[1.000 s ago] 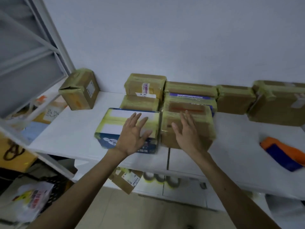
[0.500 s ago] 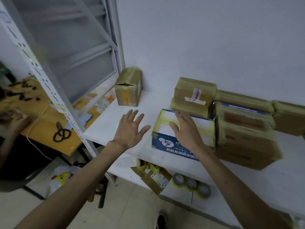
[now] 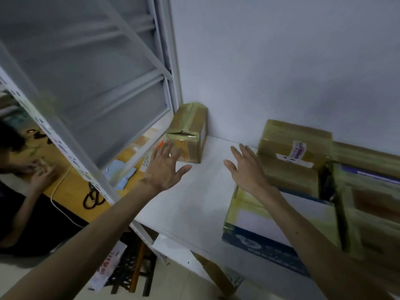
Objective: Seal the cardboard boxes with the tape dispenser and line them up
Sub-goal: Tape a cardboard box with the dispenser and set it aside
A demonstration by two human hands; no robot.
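Brown cardboard, yellowish tape all over: lone box (image 3: 187, 135) stands at 11 o'clock on white worktop (image 3: 194, 204), against the wall, well apart from the rest. Left hand (image 3: 166, 168) hovers just in front of it, fingers spread & straight, holding nothing; fingertips overlap box's near face, contact unclear. Right hand (image 3: 247, 171) likewise wide open, empty, above worktop at 12 o'clock. Blue-white box (image 3: 251, 217) lies under right forearm at 3 o'clock; labelled box (image 3: 295, 146) behind it, more taped boxes (image 3: 372, 198) alongside. Scissors (image 3: 93, 199) on orange worktop (image 3: 71, 191) at 9 o'clock.
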